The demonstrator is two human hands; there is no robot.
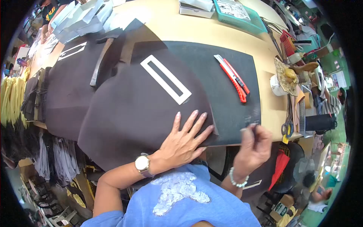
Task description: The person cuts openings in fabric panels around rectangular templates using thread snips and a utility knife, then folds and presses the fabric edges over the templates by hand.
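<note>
My left hand (pixel 188 134), with a watch on its wrist, lies flat with fingers spread on a dark brown sheet of material (pixel 124 117). On that sheet is a white rectangular frame-shaped piece (pixel 150 63) with a long slot, beyond my fingertips. My right hand (pixel 255 145) is raised near the front edge of a black cutting mat (pixel 234 121). Its thumb and fingers are pinched together, and a small dark blur shows at their tips; I cannot make it out. A red utility knife (pixel 232 78) rests on the mat, apart from both hands.
A hammer-like tool (pixel 101 62) lies on another brown sheet (pixel 72 90) at left. Pale boxes (pixel 81 20) and a teal tray (pixel 255 24) stand at the back. Scissors (pixel 288 128) and a white pot (pixel 277 86) sit at the right edge. Another person's arm (pixel 56 15) shows far left.
</note>
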